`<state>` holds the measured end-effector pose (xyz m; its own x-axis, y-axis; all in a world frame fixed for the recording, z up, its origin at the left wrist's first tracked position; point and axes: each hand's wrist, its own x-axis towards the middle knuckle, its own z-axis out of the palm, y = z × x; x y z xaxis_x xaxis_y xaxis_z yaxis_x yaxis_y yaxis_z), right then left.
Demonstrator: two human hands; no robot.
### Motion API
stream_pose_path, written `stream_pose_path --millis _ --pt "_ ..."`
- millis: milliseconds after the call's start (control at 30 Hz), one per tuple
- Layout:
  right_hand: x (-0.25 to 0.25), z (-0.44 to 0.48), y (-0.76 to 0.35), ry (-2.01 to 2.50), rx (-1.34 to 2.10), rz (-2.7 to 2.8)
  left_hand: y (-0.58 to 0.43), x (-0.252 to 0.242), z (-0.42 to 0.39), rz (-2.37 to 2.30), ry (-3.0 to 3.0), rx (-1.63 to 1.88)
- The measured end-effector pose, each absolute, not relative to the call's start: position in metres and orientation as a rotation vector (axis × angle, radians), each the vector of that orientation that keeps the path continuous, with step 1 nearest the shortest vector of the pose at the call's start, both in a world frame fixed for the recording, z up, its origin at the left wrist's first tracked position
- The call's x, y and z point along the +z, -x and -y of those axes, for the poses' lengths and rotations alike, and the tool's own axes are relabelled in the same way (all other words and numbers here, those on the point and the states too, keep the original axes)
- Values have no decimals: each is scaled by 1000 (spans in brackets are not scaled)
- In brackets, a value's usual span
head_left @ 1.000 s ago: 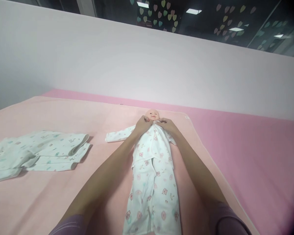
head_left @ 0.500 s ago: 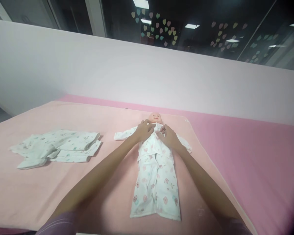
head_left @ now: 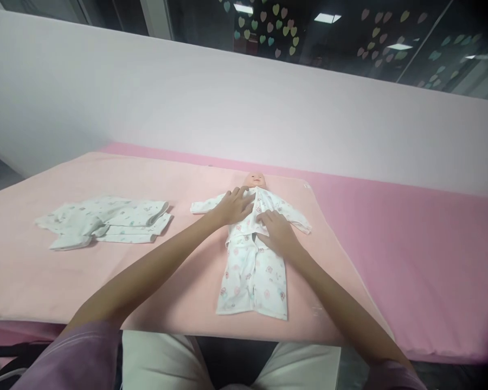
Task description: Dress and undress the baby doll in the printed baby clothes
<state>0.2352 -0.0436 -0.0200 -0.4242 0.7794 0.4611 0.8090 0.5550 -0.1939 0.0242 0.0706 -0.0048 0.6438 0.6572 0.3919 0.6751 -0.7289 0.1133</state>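
Observation:
A baby doll (head_left: 255, 180) lies face up with its head toward the far side. It wears a white top (head_left: 263, 201) with small pink and green prints and matching trousers (head_left: 238, 276). Spread over the chest near the neckline, my left hand (head_left: 235, 207) rests with its fingers apart on the top. My right hand (head_left: 278, 234) lies lower on the front of the top, its thumb apart from slightly bent fingers. Both hands touch the fabric, and neither appears to grip it. Part of the top is hidden under them.
A folded set of white printed baby clothes (head_left: 117, 219) lies on the left. The peach mat (head_left: 162, 292) covers part of a pink padded surface (head_left: 406, 260). A white wall (head_left: 244, 114) runs along the back, below a dark window with heart stickers.
My right hand has slid down the top from the collar toward the waist, its fingers less pinched. My left hand has spread on the chest. The view has tilted downward.

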Motion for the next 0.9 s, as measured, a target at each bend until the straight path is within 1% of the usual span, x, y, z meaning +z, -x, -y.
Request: stream_pose_path --millis 133,233,300,400,533,633,800,900 --pt "-30 46 -235 1214 -265 2355 0 -8 -25 1138 2865 -762" --pt "-36 57 -248 1162 -196 2349 20 -23 19 1314 2834 -927" --pt "-42 66 -261 1138 -116 2275 32 -36 43 1477 2788 -977" --pt "-56 77 -282 1202 -45 2089 38 -48 58 1656 2752 -969" --pt "-69 84 -298 1425 99 2002 29 -46 50 1696 2742 -823" --pt "-64 92 -297 1543 152 1960 27 -37 53 1791 2696 -807" --pt "-48 135 -286 1658 45 1802 48 -33 98 2095 2620 -996" --pt "-52 166 -272 1772 170 1828 49 -42 125 2152 2713 -884"
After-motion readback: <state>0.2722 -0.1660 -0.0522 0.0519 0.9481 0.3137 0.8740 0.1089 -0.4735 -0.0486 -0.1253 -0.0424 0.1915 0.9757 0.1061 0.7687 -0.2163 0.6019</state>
